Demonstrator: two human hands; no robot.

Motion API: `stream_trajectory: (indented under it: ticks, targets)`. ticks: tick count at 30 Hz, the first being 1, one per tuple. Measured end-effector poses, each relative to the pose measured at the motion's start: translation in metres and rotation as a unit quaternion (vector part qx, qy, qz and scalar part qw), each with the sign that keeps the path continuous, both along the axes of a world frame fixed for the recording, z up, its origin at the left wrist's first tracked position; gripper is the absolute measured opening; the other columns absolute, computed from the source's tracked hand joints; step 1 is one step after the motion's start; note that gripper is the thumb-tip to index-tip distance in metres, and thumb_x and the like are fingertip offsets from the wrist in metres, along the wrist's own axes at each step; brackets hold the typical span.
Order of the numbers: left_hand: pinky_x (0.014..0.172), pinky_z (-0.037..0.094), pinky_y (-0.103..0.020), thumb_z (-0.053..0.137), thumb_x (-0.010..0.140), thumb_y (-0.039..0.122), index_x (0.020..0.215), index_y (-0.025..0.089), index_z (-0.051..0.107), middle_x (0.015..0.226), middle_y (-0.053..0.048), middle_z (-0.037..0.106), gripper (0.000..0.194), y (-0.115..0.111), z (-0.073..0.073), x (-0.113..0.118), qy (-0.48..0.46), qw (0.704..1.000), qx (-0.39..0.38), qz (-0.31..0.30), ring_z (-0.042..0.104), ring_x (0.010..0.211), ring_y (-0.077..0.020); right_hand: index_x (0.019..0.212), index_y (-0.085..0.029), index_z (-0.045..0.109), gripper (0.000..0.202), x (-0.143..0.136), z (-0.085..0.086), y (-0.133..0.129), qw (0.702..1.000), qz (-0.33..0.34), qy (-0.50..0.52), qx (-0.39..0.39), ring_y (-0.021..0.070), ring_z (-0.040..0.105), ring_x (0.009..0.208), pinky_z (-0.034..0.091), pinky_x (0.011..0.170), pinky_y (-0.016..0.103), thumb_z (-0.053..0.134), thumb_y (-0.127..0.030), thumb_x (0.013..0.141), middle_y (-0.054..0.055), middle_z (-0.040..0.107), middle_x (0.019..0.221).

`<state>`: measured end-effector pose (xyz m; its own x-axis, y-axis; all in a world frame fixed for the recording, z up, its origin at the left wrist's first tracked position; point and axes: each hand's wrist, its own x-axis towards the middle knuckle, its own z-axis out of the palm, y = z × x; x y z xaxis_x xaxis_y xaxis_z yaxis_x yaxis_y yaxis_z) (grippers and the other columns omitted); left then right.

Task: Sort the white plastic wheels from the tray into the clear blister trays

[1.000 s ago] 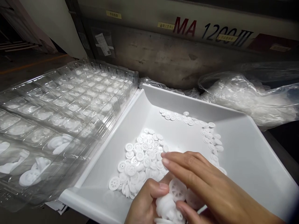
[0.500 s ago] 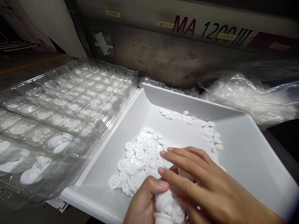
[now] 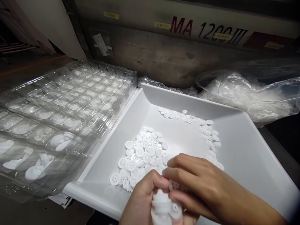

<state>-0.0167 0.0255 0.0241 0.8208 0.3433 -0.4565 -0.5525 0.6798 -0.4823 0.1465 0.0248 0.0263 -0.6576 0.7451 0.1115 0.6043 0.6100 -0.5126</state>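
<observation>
My left hand (image 3: 142, 200) is cupped around several white plastic gears (image 3: 162, 206) at the bottom of the view, its thumb bent over the top of them. Fingers curled, my right hand (image 3: 197, 184) reaches across from the right and meets the left fingertips. A white gear with holes (image 3: 175, 186) shows partly beneath the right fingers, which close on it. Just beyond the hands, a pile of white gears (image 3: 145, 153) lies in the light grey tray (image 3: 187, 134). The palm-side fingers of the left hand are mostly hidden.
Clear plastic compartment trays (image 3: 77, 93) stand on the left, with white parts in their pockets. More white gears (image 3: 209, 134) form a curved line along the grey tray's far and right side. A clear bag (image 3: 248, 97) of white material lies behind right, before a machine panel (image 3: 152, 53).
My right fingers have curled from stretched out to closed, drawing in against the left hand. The gears in the left hand have shifted, and the view has moved slightly.
</observation>
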Motion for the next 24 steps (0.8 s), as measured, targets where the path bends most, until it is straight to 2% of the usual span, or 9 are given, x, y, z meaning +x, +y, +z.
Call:
stream_trajectory:
  ticks: [5, 8, 11, 13, 15, 17, 20, 22, 24]
  targets:
    - [0.065, 0.044, -0.006, 0.053, 0.069, 0.004, 0.071, 0.015, 0.053, 0.064, 0.005, 0.050, 0.011, 0.003, -0.009, -0.002, 0.033, 0.999, -0.027, -0.034, 0.053, 0.062, -0.0015, 0.094, -0.017, 0.060, 0.021, -0.002, -0.003, -0.003, 0.995, -0.037, 0.022, -0.086, 0.0159, 0.052, 0.075, 0.042, 0.065, 0.029, 0.045, -0.029, 0.101, 0.005, 0.055, 0.085]
    - [0.081, 0.050, -0.018, 0.053, 0.069, 0.004, 0.074, 0.014, 0.052, 0.066, 0.004, 0.052, 0.011, 0.005, -0.016, 0.005, 0.027, 0.999, 0.009, -0.019, 0.058, 0.064, -0.0050, 0.091, -0.019, 0.053, 0.013, 0.000, -0.009, -0.003, 0.984, -0.099, 0.049, -0.137, 0.0138, 0.049, 0.070, 0.039, 0.060, 0.027, 0.047, -0.027, 0.099, 0.002, 0.055, 0.083]
    - [0.096, 0.049, -0.029, 0.052, 0.072, 0.006, 0.090, 0.009, 0.057, 0.081, -0.004, 0.063, 0.019, 0.006, -0.021, 0.011, 0.031, 0.999, 0.036, 0.017, 0.065, 0.077, -0.0115, 0.091, -0.022, 0.050, 0.009, 0.003, -0.017, -0.001, 0.961, -0.157, 0.124, -0.191, 0.0123, 0.048, 0.068, 0.038, 0.059, 0.025, 0.050, -0.028, 0.098, -0.001, 0.056, 0.083]
    - [0.100, 0.047, -0.032, 0.049, 0.075, 0.009, 0.108, 0.008, 0.057, 0.103, -0.012, 0.067, 0.034, 0.004, -0.021, 0.011, 0.026, 0.997, 0.060, 0.027, 0.067, 0.098, -0.0178, 0.091, -0.023, 0.050, 0.012, 0.002, -0.022, 0.001, 0.934, -0.199, 0.207, -0.211, 0.0119, 0.049, 0.071, 0.040, 0.062, 0.024, 0.051, -0.032, 0.098, -0.002, 0.055, 0.083]
    - [0.102, 0.048, -0.038, 0.046, 0.078, 0.012, 0.123, 0.007, 0.052, 0.122, -0.018, 0.064, 0.046, 0.003, -0.019, 0.008, 0.029, 0.995, 0.096, 0.013, 0.062, 0.116, -0.0251, 0.089, -0.022, 0.051, 0.018, 0.001, -0.025, 0.005, 0.890, -0.255, 0.301, -0.230, 0.0108, 0.047, 0.071, 0.040, 0.064, 0.022, 0.052, -0.037, 0.098, -0.002, 0.054, 0.083]
    - [0.095, 0.053, -0.040, 0.045, 0.080, 0.012, 0.129, 0.007, 0.048, 0.127, -0.019, 0.063, 0.049, 0.003, -0.015, 0.004, 0.074, 0.992, 0.099, -0.012, 0.063, 0.116, -0.0302, 0.085, -0.021, 0.050, 0.024, 0.001, -0.025, 0.010, 0.823, -0.306, 0.396, -0.268, 0.0096, 0.047, 0.069, 0.041, 0.062, 0.020, 0.049, -0.040, 0.099, -0.002, 0.052, 0.082]
    - [0.066, 0.061, -0.035, 0.051, 0.078, 0.008, 0.118, 0.015, 0.051, 0.107, -0.012, 0.072, 0.040, 0.007, -0.008, 0.002, 0.163, 0.986, 0.024, -0.037, 0.071, 0.096, -0.0337, 0.083, -0.021, 0.048, 0.021, 0.007, -0.018, 0.017, 0.702, -0.346, 0.535, -0.318, 0.0085, 0.049, 0.069, 0.046, 0.062, 0.017, 0.053, -0.039, 0.093, -0.001, 0.050, 0.083]
    - [0.048, 0.055, -0.022, 0.056, 0.077, 0.006, 0.105, 0.021, 0.051, 0.086, -0.003, 0.072, 0.032, 0.012, -0.007, 0.002, 0.175, 0.983, -0.019, -0.050, 0.073, 0.081, -0.0269, 0.084, -0.021, 0.047, 0.020, 0.012, -0.009, 0.021, 0.630, -0.352, 0.608, -0.330, 0.0075, 0.049, 0.067, 0.047, 0.058, 0.014, 0.062, -0.034, 0.084, -0.002, 0.048, 0.083]
    - [0.037, 0.042, -0.011, 0.057, 0.079, 0.007, 0.097, 0.023, 0.049, 0.074, 0.001, 0.067, 0.025, 0.015, -0.008, 0.002, 0.165, 0.984, -0.030, -0.057, 0.072, 0.071, -0.0190, 0.084, -0.020, 0.049, 0.023, 0.014, 0.002, 0.021, 0.578, -0.345, 0.657, -0.340, 0.0069, 0.048, 0.064, 0.044, 0.052, 0.012, 0.068, -0.030, 0.077, -0.002, 0.047, 0.079]
